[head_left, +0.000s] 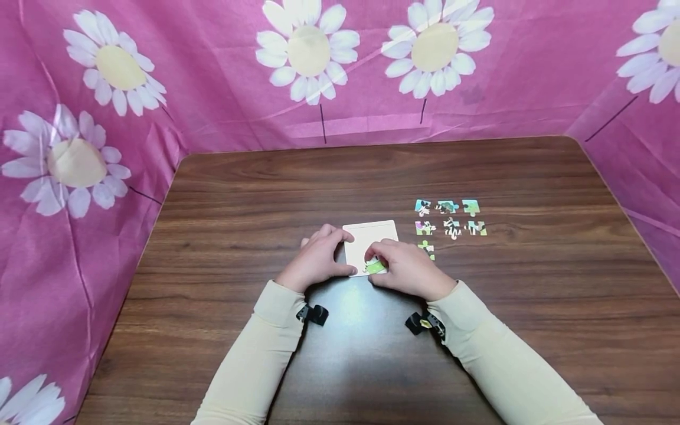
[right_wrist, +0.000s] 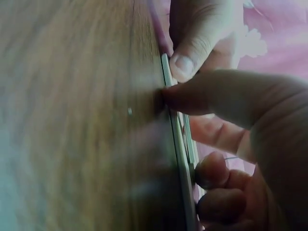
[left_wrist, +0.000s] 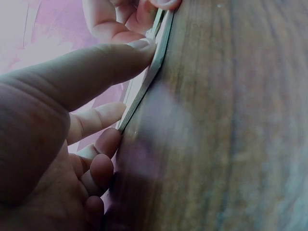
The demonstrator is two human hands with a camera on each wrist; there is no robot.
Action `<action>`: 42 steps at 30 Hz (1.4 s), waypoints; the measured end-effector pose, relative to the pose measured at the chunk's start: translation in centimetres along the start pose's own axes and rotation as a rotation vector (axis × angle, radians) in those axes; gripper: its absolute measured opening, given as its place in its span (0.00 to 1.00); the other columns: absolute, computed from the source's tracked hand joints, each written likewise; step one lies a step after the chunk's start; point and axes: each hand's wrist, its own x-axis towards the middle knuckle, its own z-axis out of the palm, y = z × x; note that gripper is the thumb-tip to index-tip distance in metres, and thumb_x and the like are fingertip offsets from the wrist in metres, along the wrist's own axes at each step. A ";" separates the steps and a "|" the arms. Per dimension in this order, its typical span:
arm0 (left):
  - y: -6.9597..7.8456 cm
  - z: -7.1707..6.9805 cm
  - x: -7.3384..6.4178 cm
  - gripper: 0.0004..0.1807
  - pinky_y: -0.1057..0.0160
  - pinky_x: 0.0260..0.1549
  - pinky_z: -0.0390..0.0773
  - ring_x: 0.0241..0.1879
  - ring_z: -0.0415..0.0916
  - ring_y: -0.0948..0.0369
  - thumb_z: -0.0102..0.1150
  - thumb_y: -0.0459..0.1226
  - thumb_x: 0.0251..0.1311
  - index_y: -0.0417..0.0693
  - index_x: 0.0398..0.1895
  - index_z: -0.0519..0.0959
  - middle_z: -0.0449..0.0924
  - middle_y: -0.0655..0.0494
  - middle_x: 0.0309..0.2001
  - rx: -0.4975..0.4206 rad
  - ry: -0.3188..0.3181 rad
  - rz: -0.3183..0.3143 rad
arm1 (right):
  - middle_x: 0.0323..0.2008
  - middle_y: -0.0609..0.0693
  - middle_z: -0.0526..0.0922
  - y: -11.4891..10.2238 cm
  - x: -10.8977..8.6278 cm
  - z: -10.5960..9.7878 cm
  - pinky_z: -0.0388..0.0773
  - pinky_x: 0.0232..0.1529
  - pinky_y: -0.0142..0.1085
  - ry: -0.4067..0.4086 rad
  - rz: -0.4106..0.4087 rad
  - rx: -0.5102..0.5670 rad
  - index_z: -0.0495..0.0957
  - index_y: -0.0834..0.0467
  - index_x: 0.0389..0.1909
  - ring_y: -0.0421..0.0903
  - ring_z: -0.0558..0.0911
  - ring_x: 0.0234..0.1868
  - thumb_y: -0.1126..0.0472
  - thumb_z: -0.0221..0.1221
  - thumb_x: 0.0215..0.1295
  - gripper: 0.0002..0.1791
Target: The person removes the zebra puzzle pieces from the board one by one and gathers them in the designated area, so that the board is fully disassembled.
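Observation:
A shallow white puzzle tray (head_left: 361,236) lies on the table before the person. At its left side the left hand (head_left: 316,260) grips it, thumb at the near corner and fingers at the far left. The right hand (head_left: 411,268) pinches a green-and-white puzzle piece (head_left: 376,267) over the tray's near right part, partly covering it. In the right wrist view, that thumb touches the tray's edge (right_wrist: 181,154) while the fingers curl beside the piece's thin edge (right_wrist: 188,139). The left wrist view has the left thumb on the tray's rim (left_wrist: 150,72).
Several loose puzzle pieces (head_left: 448,227) lie in rows right of the tray, one piece (head_left: 427,249) close to the right hand. The brown wooden table (head_left: 255,195) is bordered by pink cloth (head_left: 223,88) with daisies. Each wrist wears a black strap.

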 end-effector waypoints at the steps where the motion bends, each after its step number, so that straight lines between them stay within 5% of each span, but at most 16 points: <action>1: 0.0 0.0 0.0 0.33 0.50 0.48 0.62 0.55 0.70 0.53 0.78 0.47 0.47 0.52 0.57 0.77 0.73 0.52 0.53 0.000 -0.001 -0.001 | 0.25 0.41 0.69 0.1 0.0 0.0 0.64 0.25 0.36 0.000 -0.004 0.011 0.79 0.47 0.38 0.39 0.67 0.24 0.51 0.70 0.50 0.15; 9: 0.0 0.1 -0.1 0.33 0.50 0.48 0.62 0.54 0.70 0.54 0.78 0.48 0.47 0.52 0.57 0.77 0.72 0.52 0.52 -0.002 0.004 -0.001 | 0.23 0.39 0.66 0.4 -0.1 -0.1 0.62 0.25 0.35 0.014 -0.005 0.067 0.76 0.45 0.29 0.37 0.66 0.24 0.55 0.67 0.46 0.11; 20: 0.0 0.1 -0.1 0.32 0.50 0.48 0.62 0.55 0.70 0.54 0.78 0.48 0.47 0.52 0.57 0.77 0.73 0.52 0.53 0.007 0.006 -0.004 | 0.23 0.38 0.69 0.6 0.2 0.1 0.65 0.26 0.35 0.068 0.070 0.145 0.81 0.51 0.45 0.37 0.67 0.22 0.51 0.61 0.64 0.12; 32: 0.1 0.0 0.0 0.32 0.49 0.50 0.61 0.55 0.70 0.53 0.77 0.47 0.49 0.52 0.58 0.76 0.72 0.51 0.53 0.001 -0.013 -0.011 | 0.21 0.39 0.70 0.7 0.2 0.3 0.66 0.26 0.36 0.063 0.100 0.147 0.81 0.53 0.54 0.37 0.67 0.21 0.46 0.73 0.53 0.29; 42: 0.0 -0.1 0.0 0.32 0.48 0.50 0.61 0.55 0.70 0.53 0.77 0.48 0.48 0.52 0.58 0.77 0.72 0.51 0.54 -0.002 -0.008 -0.008 | 0.24 0.43 0.70 1.2 -0.2 0.1 0.68 0.34 0.36 0.047 0.074 0.200 0.83 0.56 0.39 0.38 0.69 0.27 0.55 0.74 0.52 0.16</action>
